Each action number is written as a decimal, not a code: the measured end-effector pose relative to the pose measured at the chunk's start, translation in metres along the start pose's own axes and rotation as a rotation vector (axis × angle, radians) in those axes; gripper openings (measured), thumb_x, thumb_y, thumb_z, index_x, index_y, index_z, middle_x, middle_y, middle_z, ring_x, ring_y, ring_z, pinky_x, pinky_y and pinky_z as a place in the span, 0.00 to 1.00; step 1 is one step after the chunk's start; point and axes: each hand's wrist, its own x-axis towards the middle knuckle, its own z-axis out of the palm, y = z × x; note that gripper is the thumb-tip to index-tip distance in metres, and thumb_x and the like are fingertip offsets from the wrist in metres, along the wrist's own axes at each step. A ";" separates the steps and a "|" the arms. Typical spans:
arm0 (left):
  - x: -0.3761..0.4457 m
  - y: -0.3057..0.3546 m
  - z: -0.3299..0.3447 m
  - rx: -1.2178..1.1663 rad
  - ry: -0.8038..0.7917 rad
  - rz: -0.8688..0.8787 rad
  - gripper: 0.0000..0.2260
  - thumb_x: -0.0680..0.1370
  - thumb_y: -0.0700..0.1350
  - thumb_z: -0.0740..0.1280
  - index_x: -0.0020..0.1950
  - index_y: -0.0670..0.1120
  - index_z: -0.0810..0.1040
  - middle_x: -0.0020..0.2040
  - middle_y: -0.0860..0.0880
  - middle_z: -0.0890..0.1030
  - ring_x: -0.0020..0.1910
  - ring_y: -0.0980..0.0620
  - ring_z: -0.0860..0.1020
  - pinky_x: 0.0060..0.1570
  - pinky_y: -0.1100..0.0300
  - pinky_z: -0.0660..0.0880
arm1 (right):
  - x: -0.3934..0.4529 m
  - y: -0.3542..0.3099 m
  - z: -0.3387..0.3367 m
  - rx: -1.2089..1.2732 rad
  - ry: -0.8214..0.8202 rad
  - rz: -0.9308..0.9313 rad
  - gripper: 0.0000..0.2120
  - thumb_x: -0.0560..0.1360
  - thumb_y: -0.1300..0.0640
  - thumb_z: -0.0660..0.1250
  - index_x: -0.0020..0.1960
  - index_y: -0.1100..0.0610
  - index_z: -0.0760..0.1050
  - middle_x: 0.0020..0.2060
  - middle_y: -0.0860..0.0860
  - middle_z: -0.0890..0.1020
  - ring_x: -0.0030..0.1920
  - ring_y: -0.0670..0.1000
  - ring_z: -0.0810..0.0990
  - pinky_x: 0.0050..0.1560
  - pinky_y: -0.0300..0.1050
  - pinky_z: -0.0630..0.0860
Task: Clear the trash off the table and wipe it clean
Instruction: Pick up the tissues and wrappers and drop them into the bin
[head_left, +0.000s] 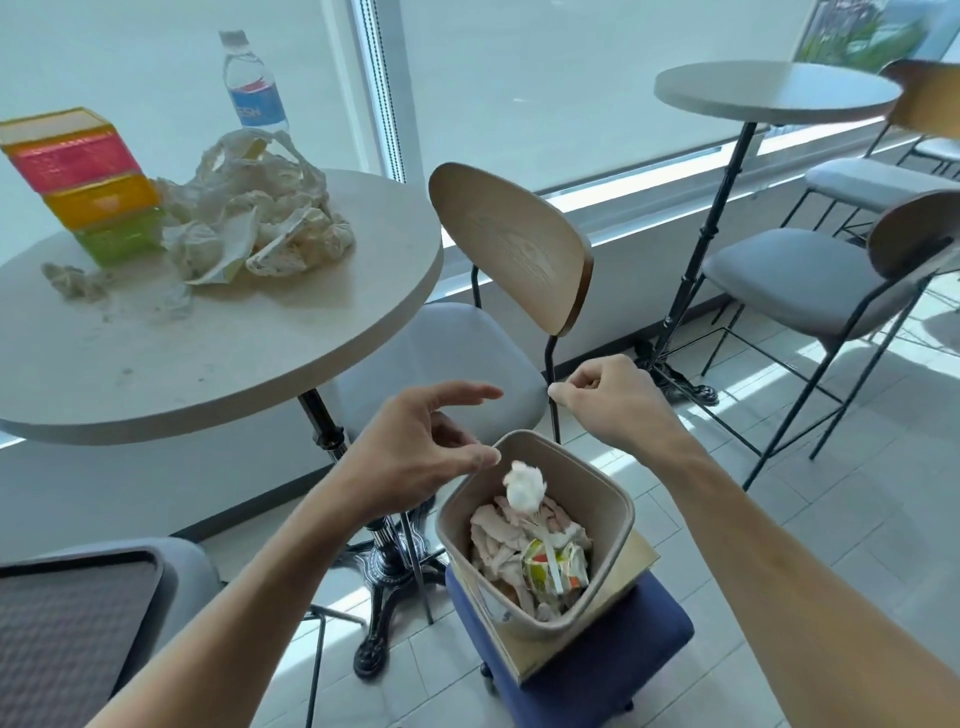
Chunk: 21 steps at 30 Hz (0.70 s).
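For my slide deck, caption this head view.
Left hand drops a tissue wad into the bin; trash remains on the table.
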 end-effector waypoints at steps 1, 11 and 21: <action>0.001 0.000 -0.003 -0.005 0.010 0.000 0.22 0.71 0.44 0.77 0.60 0.60 0.78 0.44 0.53 0.85 0.41 0.58 0.83 0.46 0.65 0.76 | 0.000 -0.004 0.000 0.012 0.008 -0.014 0.10 0.75 0.47 0.68 0.38 0.51 0.79 0.34 0.46 0.80 0.42 0.49 0.80 0.52 0.50 0.78; -0.004 0.015 -0.082 -0.030 0.221 0.123 0.11 0.73 0.43 0.73 0.53 0.54 0.82 0.49 0.55 0.85 0.44 0.54 0.83 0.44 0.62 0.80 | 0.008 -0.081 0.013 0.202 -0.024 -0.211 0.09 0.77 0.50 0.68 0.41 0.54 0.80 0.29 0.46 0.74 0.33 0.45 0.73 0.40 0.43 0.74; -0.009 -0.009 -0.187 0.059 0.389 0.132 0.10 0.73 0.41 0.73 0.51 0.53 0.82 0.45 0.53 0.85 0.44 0.56 0.83 0.45 0.63 0.80 | 0.047 -0.199 0.063 -0.004 0.006 -0.455 0.27 0.75 0.46 0.69 0.71 0.45 0.67 0.59 0.52 0.74 0.59 0.53 0.75 0.59 0.49 0.73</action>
